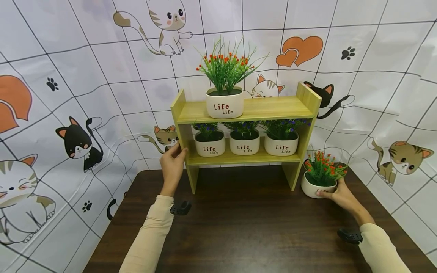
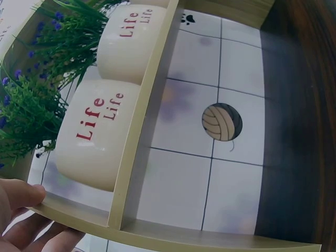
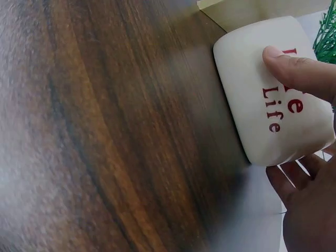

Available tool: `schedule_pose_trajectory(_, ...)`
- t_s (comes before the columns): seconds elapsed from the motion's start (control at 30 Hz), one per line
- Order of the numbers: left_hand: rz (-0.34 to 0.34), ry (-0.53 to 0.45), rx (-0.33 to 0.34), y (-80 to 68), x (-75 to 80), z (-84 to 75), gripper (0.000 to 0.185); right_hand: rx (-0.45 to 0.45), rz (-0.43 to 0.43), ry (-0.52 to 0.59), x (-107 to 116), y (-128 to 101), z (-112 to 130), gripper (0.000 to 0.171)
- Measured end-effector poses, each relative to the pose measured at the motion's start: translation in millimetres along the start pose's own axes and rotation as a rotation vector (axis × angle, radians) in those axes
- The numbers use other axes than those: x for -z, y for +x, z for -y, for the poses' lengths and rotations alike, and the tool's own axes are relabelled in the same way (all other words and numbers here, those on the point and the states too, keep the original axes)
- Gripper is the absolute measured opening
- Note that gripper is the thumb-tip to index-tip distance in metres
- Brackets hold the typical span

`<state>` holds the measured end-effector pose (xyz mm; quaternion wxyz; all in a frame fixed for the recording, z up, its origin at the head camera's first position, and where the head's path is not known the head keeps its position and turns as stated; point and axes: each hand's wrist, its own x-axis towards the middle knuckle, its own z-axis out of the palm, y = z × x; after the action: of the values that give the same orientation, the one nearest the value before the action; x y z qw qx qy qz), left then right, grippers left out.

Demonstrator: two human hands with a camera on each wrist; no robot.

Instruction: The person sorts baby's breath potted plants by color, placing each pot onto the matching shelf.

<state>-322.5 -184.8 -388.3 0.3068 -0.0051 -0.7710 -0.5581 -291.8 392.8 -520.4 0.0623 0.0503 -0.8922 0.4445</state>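
Note:
A light wooden two-tier shelf [image 1: 266, 109] stands at the back of a dark wooden table [image 1: 246, 223]. My left hand [image 1: 172, 161] grips its left side panel [image 2: 142, 121], thumb [image 2: 18, 194] on the front edge and fingers behind. My right hand [image 1: 336, 191] holds a white "Life" pot with red flowers [image 1: 312, 187] standing on the table beside the shelf's right leg. In the right wrist view my thumb [image 3: 299, 71] presses the pot's front [image 3: 252, 115]. A matching red-flowered pot [image 1: 224, 103] sits on the top board. Three pots with purple flowers [image 1: 244, 144] fill the lower board; the left wrist view shows two [image 2: 94, 142].
A cat-patterned cloth [image 1: 85, 94] hangs behind and on both sides of the table. To the right of the red-flowered pot, the top board is bare wood. Black wrist cameras [image 1: 181, 208] are strapped to both sleeves.

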Motion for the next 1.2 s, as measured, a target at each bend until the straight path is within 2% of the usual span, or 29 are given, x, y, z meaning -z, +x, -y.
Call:
schedule_pose_trajectory(0.17,0.001,0.006,-0.001,0.5,0.0,0.7,0.038,-0.049,-0.038,-0.129,0.3,-0.9,1.5,0.098)
schedule_pose_trajectory(0.33,-0.002,0.002,-0.008,1.1,0.2,0.8,0.038,-0.129,0.004,-0.167,1.9,-2.3,3.3,0.109)
schedule_pose_trajectory(0.43,-0.006,0.005,-0.011,1.2,0.0,0.7,0.038,-0.148,0.027,-0.137,0.7,-2.3,3.5,0.113)
schedule_pose_trajectory(0.57,-0.008,0.007,-0.009,1.5,-0.5,0.7,0.037,-0.081,0.024,-0.005,-2.6,0.1,2.5,0.112)
schedule_pose_trajectory(0.7,-0.004,-0.001,-0.007,0.8,-0.6,0.3,0.037,-0.075,0.052,0.09,-3.7,1.1,1.3,0.126)
schedule_pose_trajectory(0.93,0.004,-0.006,-0.002,0.3,-0.8,-0.1,0.039,-0.18,0.095,0.053,-1.7,-0.4,1.4,0.141)
schedule_pose_trajectory(1.2,0.0,-0.009,-0.004,0.5,-0.6,-0.2,0.039,-0.224,0.112,0.01,-0.3,-1.3,3.0,0.136)
